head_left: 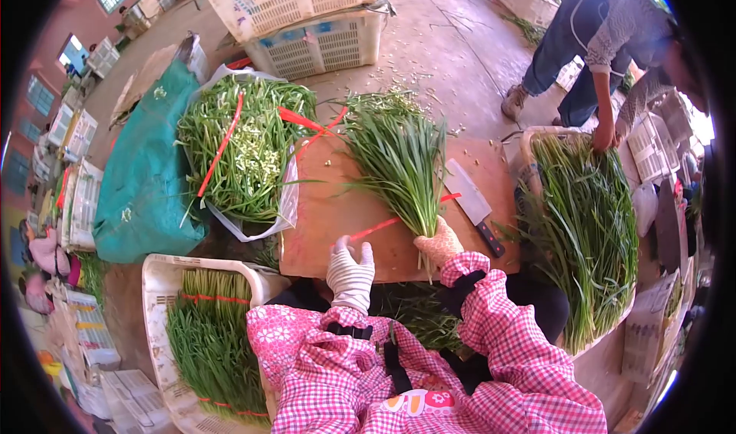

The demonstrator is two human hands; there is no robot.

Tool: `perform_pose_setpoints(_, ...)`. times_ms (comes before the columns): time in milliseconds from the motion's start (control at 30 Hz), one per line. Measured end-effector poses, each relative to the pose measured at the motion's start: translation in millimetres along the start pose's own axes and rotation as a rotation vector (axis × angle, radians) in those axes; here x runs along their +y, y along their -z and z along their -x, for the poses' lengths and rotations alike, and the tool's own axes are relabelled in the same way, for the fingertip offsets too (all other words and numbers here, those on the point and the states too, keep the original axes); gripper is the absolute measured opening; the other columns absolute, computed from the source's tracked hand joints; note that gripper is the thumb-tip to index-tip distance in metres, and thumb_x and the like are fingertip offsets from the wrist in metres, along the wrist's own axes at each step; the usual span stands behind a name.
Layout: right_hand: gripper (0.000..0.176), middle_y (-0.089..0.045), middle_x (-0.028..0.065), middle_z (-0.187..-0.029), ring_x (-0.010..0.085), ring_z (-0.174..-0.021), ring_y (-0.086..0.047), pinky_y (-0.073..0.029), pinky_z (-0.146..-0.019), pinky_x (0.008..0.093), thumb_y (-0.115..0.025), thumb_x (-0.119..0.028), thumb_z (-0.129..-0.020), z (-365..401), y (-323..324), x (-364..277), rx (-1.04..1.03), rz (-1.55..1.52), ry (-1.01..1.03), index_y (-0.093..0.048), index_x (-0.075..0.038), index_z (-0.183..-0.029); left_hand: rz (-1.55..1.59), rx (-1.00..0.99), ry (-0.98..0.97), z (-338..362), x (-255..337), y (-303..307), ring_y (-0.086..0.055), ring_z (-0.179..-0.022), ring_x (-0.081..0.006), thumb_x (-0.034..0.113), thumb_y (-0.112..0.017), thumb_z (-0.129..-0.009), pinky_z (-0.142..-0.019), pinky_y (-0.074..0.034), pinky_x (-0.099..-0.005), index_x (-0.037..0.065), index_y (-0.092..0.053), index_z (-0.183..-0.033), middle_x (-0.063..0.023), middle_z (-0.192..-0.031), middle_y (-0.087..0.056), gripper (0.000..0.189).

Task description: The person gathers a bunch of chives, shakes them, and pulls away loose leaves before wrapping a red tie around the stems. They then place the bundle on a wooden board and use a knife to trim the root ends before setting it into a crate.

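Observation:
My right hand, in a patterned orange glove, is closed round the stem ends of a bunch of long green leafy stalks, which look like garlic chives. The bunch lies on a wooden board, leaves pointing away from me. A red strip passes under the stems, and its near end reaches the fingertips of my left hand. That hand wears a striped glove and its fingers are bent about the strip. A cleaver with a black handle lies flat, right of the bunch.
A crate of loose stalks stands right; another crate holds tied bunches at lower left. Beyond the board's left side sit a bag of trimmings and a teal sack. Stacked white crates stand ahead. Another person bends over the right crate.

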State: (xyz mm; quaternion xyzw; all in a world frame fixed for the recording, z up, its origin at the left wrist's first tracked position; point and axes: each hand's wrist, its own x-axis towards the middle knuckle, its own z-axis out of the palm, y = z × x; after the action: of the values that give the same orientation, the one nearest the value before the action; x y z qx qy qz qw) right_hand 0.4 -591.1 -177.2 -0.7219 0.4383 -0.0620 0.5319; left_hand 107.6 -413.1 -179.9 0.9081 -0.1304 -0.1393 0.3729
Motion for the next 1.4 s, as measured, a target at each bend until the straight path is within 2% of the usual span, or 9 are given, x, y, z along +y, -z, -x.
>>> perform_pose_setpoints(133,0.052,-0.066,0.0106,-0.101,0.0203,-0.091,-0.063,-0.05,-0.083,0.0333,-0.067,-0.009,-0.074,6.6,7.1,-9.4,-0.057,-0.214,-0.031,-0.052,-0.003,-0.124,-0.29,0.251,-0.225,-5.2,-11.0,-9.7,-0.06,-0.097,-0.0376,0.033,-0.068,-0.08,-0.082,-0.049,-0.0511,0.008,-0.042,-0.134,-0.02,-0.115,-0.056,0.065)
perform_pose_setpoints(400,0.042,-0.062,0.006,-0.096,0.0183,-0.082,-0.06,-0.052,-0.073,0.0343,-0.066,-0.004,-0.078,11.7,13.6,-0.6,-0.148,-0.498,-0.159,-0.054,-0.004,-0.119,0.661,0.22,-0.069,2.3,-25.0,-44.2,-0.056,-0.055,-0.0124,0.019,-0.065,-0.09,-0.052,-0.048,-0.0274,0.006,-0.056,-0.099,-0.0013,-0.067,-0.057,0.019)
perform_pose_setpoints(467,0.042,-0.063,0.0064,-0.096,0.0184,-0.082,-0.061,-0.052,-0.074,0.0347,-0.066,-0.003,-0.079,12.2,15.8,-1.3,-0.149,-0.522,-0.168,-0.054,-0.004,-0.119,0.854,-0.019,0.284,16.2,-29.1,-47.9,-0.051,-0.047,-0.0106,0.021,-0.065,-0.09,-0.04,-0.044,-0.0259,0.007,-0.053,-0.093,-0.0003,-0.069,-0.057,0.018)
perform_pose_setpoints(533,0.043,-0.063,0.0068,-0.097,0.0183,-0.082,-0.061,-0.052,-0.076,0.0351,-0.066,-0.003,-0.078,9.4,18.3,-1.0,-0.156,-0.534,-0.198,-0.054,-0.004,-0.119,0.887,-0.083,0.46,18.4,-23.0,-49.2,-0.047,-0.041,-0.0092,0.022,-0.066,-0.09,-0.033,-0.04,-0.0244,0.005,-0.051,-0.114,-0.0015,-0.071,-0.056,0.033)
perform_pose_setpoints(667,0.045,-0.063,0.0069,-0.099,0.0185,-0.083,-0.061,-0.052,-0.076,0.0351,-0.066,-0.003,-0.079,11.4,20.0,5.4,-0.174,-0.565,-0.179,-0.053,-0.004,-0.122,0.73,0.093,0.194,-5.7,-9.7,-31.6,-0.046,-0.059,-0.0024,0.022,-0.071,-0.087,-0.056,-0.041,-0.0188,0.0,-0.016,-0.148,0.0035,-0.069,-0.052,0.085)
perform_pose_setpoints(767,0.046,-0.063,0.0065,-0.099,0.0181,-0.083,-0.061,-0.052,-0.076,0.0346,-0.066,-0.003,-0.079,13.5,22.9,3.0,-0.178,-0.558,-0.171,-0.053,-0.005,-0.123,0.765,0.16,-0.042,-36.6,-3.9,-38.7,-0.048,-0.061,-0.003,0.02,-0.068,-0.089,-0.058,-0.042,-0.0188,-0.001,-0.026,-0.145,0.0017,-0.075,-0.057,0.074)
perform_pose_setpoints(933,0.046,-0.063,0.0052,-0.099,0.0167,-0.083,-0.06,-0.052,-0.075,0.0335,-0.067,-0.006,-0.08,14.9,26.9,8.2,-0.194,-0.6,-0.182,-0.052,-0.005,-0.124,0.642,-0.115,0.198,-64.2,-18.2,-56.3,-0.055,-0.063,-0.0086,0.025,-0.058,-0.095,-0.062,-0.048,-0.0268,0.002,-0.068,-0.107,-0.0026,-0.072,-0.063,0.028)
perform_pose_setpoints(1067,0.045,-0.061,0.0035,-0.1,0.0143,-0.083,-0.059,-0.051,-0.075,0.0317,-0.066,-0.008,-0.081,25.7,38.8,-0.3,-0.237,-0.775,-0.095,-0.053,-0.005,-0.124,0.467,0.004,-0.007,-50.6,-13.0,-66.8,-0.061,-0.066,-0.0168,0.029,-0.055,-0.094,-0.066,-0.05,-0.0314,-0.001,-0.069,-0.093,-0.0059,-0.068,-0.065,0.033)
perform_pose_setpoints(1400,0.057,-0.067,0.014,-0.101,0.0241,-0.092,-0.065,-0.05,-0.082,0.0342,-0.066,-0.013,-0.077,33.8,24.4,-53.7,0.043,-0.242,0.2,-0.047,-0.007,-0.13,0.738,-0.17,0.291,-34.5,-2.2,-72.2,-0.054,-0.05,-0.0135,0.033,-0.05,-0.096,-0.047,-0.043,-0.0289,0.002,-0.066,-0.086,-0.0058,-0.063,-0.06,0.035)
